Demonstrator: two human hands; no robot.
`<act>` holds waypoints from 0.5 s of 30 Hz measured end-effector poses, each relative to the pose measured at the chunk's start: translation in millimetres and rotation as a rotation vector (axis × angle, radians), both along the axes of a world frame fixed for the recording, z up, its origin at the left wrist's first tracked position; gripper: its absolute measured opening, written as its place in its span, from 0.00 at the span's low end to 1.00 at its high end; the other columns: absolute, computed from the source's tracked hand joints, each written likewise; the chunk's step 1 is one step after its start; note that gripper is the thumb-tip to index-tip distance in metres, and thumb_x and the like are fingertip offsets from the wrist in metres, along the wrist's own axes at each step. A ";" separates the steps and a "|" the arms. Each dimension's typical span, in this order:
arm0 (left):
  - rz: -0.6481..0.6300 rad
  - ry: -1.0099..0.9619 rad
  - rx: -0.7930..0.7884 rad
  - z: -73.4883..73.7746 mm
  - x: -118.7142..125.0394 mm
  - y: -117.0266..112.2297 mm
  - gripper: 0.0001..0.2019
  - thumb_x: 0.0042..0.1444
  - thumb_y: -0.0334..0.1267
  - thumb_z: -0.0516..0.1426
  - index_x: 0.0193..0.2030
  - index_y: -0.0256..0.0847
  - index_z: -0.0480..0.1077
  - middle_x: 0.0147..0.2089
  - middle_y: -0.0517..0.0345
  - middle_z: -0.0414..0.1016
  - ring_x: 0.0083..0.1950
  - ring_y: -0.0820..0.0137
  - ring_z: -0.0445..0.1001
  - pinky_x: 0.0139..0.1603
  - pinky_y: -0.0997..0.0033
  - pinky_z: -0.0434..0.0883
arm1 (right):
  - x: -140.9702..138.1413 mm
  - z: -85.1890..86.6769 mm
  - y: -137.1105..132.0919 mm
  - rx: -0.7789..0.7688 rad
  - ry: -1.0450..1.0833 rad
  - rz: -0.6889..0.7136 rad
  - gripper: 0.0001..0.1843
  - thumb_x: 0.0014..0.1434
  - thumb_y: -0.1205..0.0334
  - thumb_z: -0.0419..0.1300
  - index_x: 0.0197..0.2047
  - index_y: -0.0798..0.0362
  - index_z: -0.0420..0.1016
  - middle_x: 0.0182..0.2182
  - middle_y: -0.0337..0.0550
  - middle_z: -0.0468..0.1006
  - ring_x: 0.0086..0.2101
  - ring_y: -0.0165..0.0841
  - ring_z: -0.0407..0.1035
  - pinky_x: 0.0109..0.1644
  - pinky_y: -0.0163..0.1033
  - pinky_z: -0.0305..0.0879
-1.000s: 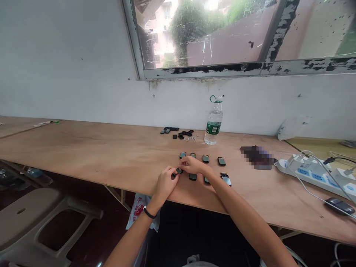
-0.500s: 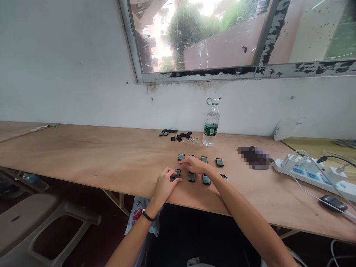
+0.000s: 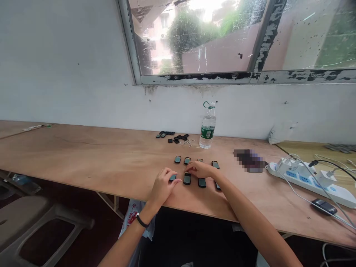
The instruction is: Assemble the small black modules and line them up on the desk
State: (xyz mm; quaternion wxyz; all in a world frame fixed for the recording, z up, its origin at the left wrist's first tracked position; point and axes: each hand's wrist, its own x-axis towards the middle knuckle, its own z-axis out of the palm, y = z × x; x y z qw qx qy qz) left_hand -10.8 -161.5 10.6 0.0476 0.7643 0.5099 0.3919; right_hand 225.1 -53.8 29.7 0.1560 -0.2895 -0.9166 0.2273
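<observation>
Several small black rectangular devices with grey-green screens lie in two rows before me. My left hand (image 3: 161, 185) rests at the left end of the near row, its thumb and fingers round a small device (image 3: 172, 177) that it partly covers. Just to the right, my right hand (image 3: 200, 169) reaches in with bent fingertips close together at the top edge of a second device (image 3: 187, 180). What those fingertips hold, if anything, is too small to see. Another device (image 3: 201, 183) lies below the right hand, and one (image 3: 218, 186) is partly behind the right forearm.
Black parts (image 3: 180, 138) and tiny pale pieces lie at the back, left of a large water bottle (image 3: 207, 131). To the right are a blurred-out item (image 3: 250, 160), a white power strip (image 3: 308, 180) with cables, and a black mouse-like object (image 3: 324, 206). A plastic stool (image 3: 25, 218) stands lower left.
My right hand has moved from above the leftmost devices to the top edge of the second near-row device. My left hand stays round the leftmost device. The view has shifted slightly.
</observation>
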 end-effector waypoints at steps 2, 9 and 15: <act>-0.034 0.055 -0.022 2.4 14.7 -2.6 0.04 0.63 0.40 0.65 0.42 0.45 0.76 0.43 0.59 0.75 0.46 0.65 0.76 0.48 0.65 0.71 | 0.1 0.2 -0.7 0.009 -0.018 -0.021 0.22 0.63 0.74 0.54 0.50 0.51 0.86 0.47 0.46 0.84 0.42 0.36 0.77 0.44 0.35 0.72; 0.051 0.297 -0.006 -6.9 57.9 -1.2 0.07 0.67 0.42 0.61 0.40 0.42 0.76 0.45 0.54 0.74 0.46 0.62 0.74 0.47 0.60 0.70 | 5.6 -5.6 2.5 0.084 -0.055 -0.046 0.16 0.63 0.70 0.58 0.49 0.51 0.85 0.45 0.46 0.85 0.38 0.37 0.77 0.41 0.36 0.70; 0.073 0.370 -0.002 -15.4 54.6 -1.2 0.06 0.64 0.41 0.64 0.43 0.42 0.75 0.46 0.52 0.74 0.46 0.60 0.74 0.47 0.60 0.71 | 5.7 -8.3 0.7 0.134 -0.037 -0.044 0.16 0.62 0.71 0.57 0.47 0.52 0.85 0.45 0.47 0.84 0.39 0.36 0.76 0.41 0.35 0.68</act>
